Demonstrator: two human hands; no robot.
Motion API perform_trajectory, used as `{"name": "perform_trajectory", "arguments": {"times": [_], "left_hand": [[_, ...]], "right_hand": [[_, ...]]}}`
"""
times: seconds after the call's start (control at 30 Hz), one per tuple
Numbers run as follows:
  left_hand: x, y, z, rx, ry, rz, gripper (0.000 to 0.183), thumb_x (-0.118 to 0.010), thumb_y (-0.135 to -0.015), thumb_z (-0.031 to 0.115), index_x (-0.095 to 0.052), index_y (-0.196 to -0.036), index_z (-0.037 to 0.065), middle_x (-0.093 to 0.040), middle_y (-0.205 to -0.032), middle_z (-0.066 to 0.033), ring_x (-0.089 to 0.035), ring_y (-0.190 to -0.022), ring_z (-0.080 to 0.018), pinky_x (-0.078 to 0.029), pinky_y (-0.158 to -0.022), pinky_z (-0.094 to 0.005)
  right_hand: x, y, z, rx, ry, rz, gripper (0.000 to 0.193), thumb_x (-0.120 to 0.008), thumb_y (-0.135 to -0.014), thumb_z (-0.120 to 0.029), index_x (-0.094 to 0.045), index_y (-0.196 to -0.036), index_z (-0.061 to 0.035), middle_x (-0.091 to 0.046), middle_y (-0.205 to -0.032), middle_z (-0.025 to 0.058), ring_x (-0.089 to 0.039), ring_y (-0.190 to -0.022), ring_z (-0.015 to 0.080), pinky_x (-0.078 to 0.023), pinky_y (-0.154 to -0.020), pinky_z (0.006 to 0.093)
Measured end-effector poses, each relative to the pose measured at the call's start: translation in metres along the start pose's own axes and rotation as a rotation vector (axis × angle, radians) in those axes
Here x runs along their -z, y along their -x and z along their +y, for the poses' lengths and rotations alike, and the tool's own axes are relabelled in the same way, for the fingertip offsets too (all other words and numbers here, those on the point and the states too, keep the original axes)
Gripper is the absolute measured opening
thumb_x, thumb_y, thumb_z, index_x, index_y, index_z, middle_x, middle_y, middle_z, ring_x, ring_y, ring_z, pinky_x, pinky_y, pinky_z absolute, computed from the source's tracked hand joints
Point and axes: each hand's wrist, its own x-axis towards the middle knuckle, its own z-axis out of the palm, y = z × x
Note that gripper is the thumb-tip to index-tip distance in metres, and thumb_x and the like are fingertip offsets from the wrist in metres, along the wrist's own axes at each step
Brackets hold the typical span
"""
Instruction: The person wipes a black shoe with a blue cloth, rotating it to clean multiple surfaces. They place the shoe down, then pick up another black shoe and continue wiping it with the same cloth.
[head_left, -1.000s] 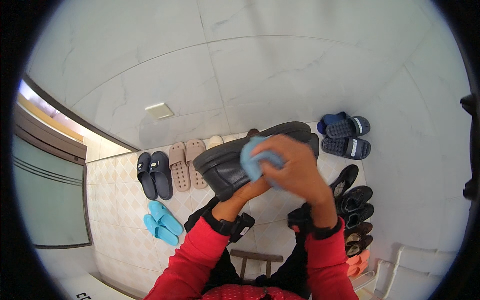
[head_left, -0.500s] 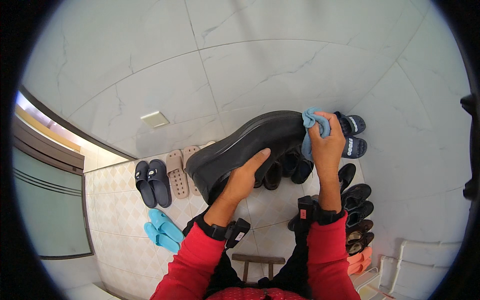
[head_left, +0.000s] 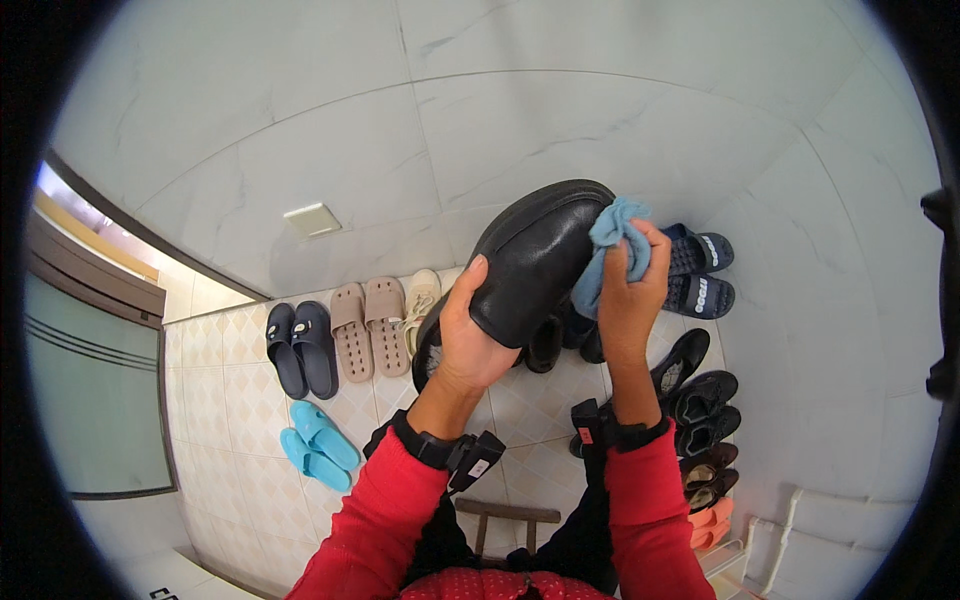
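Observation:
A black leather shoe [head_left: 535, 265] is raised above the floor, its rounded toe pointing up and away from me. My left hand [head_left: 472, 335] grips it around the opening, thumb lying along the upper. In my right hand [head_left: 637, 290] is a bunched blue cloth [head_left: 610, 255], pinched by the fingers and touching the right side of the toe. The shoe's heel end is partly hidden behind my left hand.
Beige slippers [head_left: 368, 325], dark slippers [head_left: 302, 350] and blue slippers [head_left: 320, 445] stand at left. Several dark shoes [head_left: 705, 410] line the right wall, with navy slides [head_left: 700, 275] farther back and orange slippers [head_left: 710, 522] nearer. A wooden stool [head_left: 508, 512] is between my legs.
The shoe has been turned from lying sideways to show its upper, toe tipped upward. My right hand and the cloth have shifted slightly left along the toe.

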Motion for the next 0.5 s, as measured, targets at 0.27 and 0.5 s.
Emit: {"name": "perform_trajectory", "arguments": {"times": [0.27,0.5], "left_hand": [[0.007,-0.007,0.009,-0.023,0.188,-0.097,0.060,-0.042,-0.097,0.049,-0.058,-0.128,-0.001,-0.063,-0.126,-0.0165,-0.059,-0.116,-0.0292,-0.040,-0.106,-0.0403],[0.011,-0.007,0.008,0.047,0.234,-0.076,0.055,-0.043,-0.096,0.045,-0.060,-0.126,0.001,-0.064,-0.124,-0.0155,-0.061,-0.114,-0.0290,-0.042,-0.104,-0.0402]], "right_hand": [[-0.013,0.043,-0.013,0.180,-0.064,-0.272,0.023,-0.068,-0.077,-0.001,-0.061,-0.098,-0.0049,-0.058,-0.096,0.0115,-0.060,-0.092,0.0277,-0.047,-0.084,0.0357],[-0.009,0.033,-0.015,0.294,0.047,-0.272,0.027,-0.069,-0.075,-0.001,-0.063,-0.100,-0.0082,-0.059,-0.096,0.0126,-0.061,-0.092,0.0299,-0.049,-0.083,0.0370]]}}
